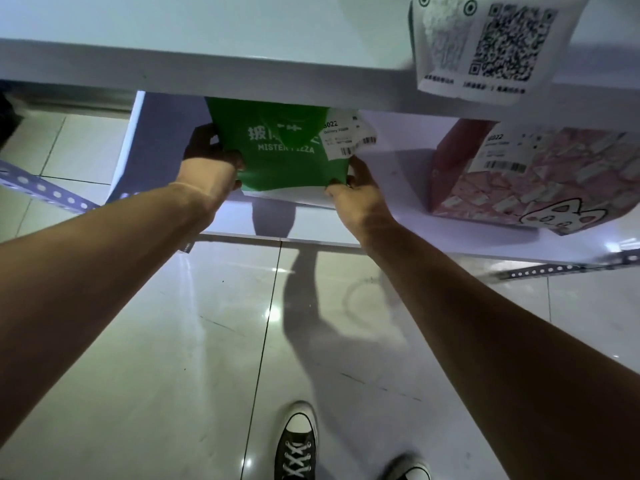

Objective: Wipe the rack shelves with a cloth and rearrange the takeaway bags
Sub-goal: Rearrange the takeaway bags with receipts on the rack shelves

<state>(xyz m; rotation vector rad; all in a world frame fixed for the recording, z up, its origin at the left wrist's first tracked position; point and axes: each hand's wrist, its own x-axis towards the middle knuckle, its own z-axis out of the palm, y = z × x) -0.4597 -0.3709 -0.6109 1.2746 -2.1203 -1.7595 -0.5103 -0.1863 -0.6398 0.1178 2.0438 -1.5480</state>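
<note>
Green takeaway bag (pixel 277 147) on lower rack shelf (pixel 415 216), near front edge. Gripped at left side by left hand (pixel 211 164), pinched at bottom right corner by right hand (pixel 356 188). Risk: tipping forward off shelf if pulled unevenly; receipt (pixel 346 136) tearing loose.

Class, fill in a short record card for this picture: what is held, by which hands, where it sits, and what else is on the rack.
held item: green bag
left hand: grips the bag's left edge
right hand: grips its lower right corner
place: lower shelf
neighbour: pink bag, apart, to the right
upper shelf: white bag with QR codes
cloth: none in view
</note>
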